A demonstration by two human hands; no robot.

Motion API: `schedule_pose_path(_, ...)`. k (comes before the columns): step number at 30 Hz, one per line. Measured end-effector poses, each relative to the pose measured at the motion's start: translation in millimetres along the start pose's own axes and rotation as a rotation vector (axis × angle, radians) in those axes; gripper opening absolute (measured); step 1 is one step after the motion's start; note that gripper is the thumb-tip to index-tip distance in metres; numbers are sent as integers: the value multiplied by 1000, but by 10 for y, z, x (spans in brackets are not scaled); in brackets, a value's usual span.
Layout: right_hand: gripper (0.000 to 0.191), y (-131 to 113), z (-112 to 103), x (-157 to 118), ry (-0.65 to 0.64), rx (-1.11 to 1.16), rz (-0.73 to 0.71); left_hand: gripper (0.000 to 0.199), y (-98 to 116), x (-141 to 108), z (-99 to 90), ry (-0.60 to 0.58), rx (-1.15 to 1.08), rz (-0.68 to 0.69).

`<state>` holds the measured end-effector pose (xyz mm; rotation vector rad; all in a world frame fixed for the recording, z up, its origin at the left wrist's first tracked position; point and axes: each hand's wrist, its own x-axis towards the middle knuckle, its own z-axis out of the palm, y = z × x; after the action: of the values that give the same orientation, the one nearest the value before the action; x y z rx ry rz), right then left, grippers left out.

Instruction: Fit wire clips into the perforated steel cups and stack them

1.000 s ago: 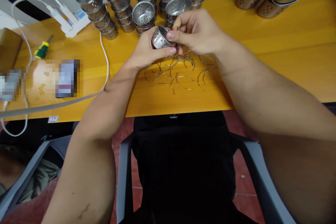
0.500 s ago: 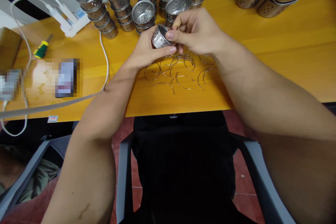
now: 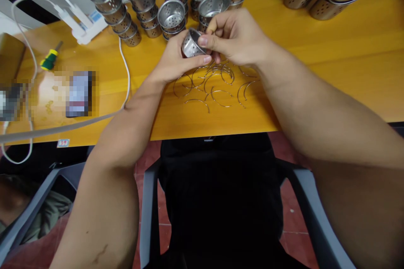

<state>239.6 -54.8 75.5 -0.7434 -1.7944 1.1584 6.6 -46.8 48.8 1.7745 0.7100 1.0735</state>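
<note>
A small perforated metal cup (image 3: 190,45) lies tilted in my left hand (image 3: 176,59), whose thumb and fingers are wrapped round its side. At the cup's rim my right hand (image 3: 232,38) is closed in a pinch, thumb and forefinger pressed together. What lies between those fingertips is too small and covered to make out. Below both hands, several thin curved wires (image 3: 221,91) are scattered on the yellow tabletop. Just behind the hands stand short stacks of similar cups, one stack (image 3: 172,16) to the left and a wider-rimmed one (image 3: 214,6) partly covered by my right hand.
Tall stacks of perforated cups (image 3: 110,6) line the back of the table (image 3: 331,67), with more cups (image 3: 328,6) at the back right. On the left are a white power strip (image 3: 90,27), a screwdriver (image 3: 49,59), a blurred phone-like object (image 3: 79,93) and a white cable (image 3: 125,65).
Almost nothing differs. Both hands keep the same hold on the cup, and the view has shifted very slightly.
</note>
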Motion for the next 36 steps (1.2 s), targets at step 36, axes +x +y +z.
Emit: schedule_pose_path(36, 49, -27, 47, -153, 193, -418, -243, 86, -428, 99, -29, 124, 302, 316)
